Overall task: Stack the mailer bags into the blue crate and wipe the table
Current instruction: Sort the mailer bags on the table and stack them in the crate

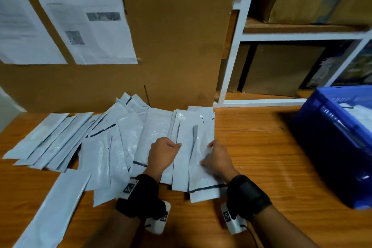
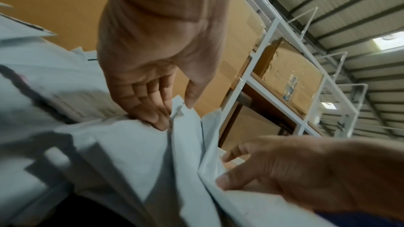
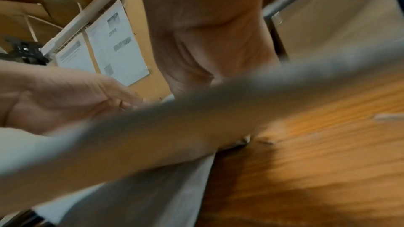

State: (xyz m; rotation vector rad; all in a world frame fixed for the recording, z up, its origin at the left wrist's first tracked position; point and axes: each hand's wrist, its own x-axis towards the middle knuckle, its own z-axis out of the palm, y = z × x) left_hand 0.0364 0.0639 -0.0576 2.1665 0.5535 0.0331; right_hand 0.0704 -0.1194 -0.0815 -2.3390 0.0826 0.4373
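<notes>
Both hands grip a small bundle of mailer bags on the wooden bench, the left hand pinching its left edge and the right hand its right. The bags' long axis runs away from the person. The blue crate, ribbed plastic with white bags already inside, stands to the right, nearer the right hand; more glossy, thin white mailers with dark seal strips fan out to the left.

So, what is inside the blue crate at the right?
Inside the blue crate some white mailer bags show near the frame edge. The near wall and the frame hide how many there are.
</notes>
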